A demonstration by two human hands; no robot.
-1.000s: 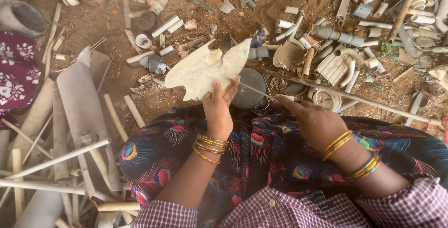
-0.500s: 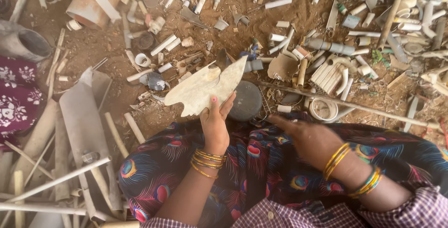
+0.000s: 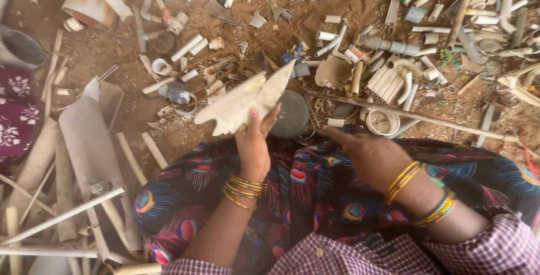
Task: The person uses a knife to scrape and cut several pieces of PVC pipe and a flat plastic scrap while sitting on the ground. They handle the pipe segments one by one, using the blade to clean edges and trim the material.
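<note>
Left hand: the left hand point(image 3: 254, 143) is raised in front of the lap, wrist upright, fingers closed on the lower edge of a pale jagged plastic shard point(image 3: 247, 105), thumb against its near face.
Shard: it is held clear of the ground, tilted, its pointed tip up and to the right, over the dirt just beyond the knees.
Right hand: the right hand point(image 3: 368, 154) rests low over the right knee, back of the hand up, forefinger stretched out to the left toward a dark round lid point(image 3: 292, 115); it holds nothing, the other fingers loosely curled.
Wrists: gold bangles point(image 3: 241, 188) ring the left wrist; yellow and green bangles point(image 3: 419, 193) ring the right.
Lap: a dark skirt with peacock-feather print point(image 3: 315, 190) spreads under both arms.
Ground: the dark round lid lies on the dirt just behind the shard; a long thin rod point(image 3: 416, 118) runs to the right of it; cut white pipe pieces point(image 3: 388, 78) lie scattered beyond.
Left side: flat grey plastic sheets point(image 3: 84, 140) lie beside the left knee.
Change: since half a second ago the shard is held in the same grip with much the same tilt, and the right hand has stayed over the knee, its forefinger still out.
</note>
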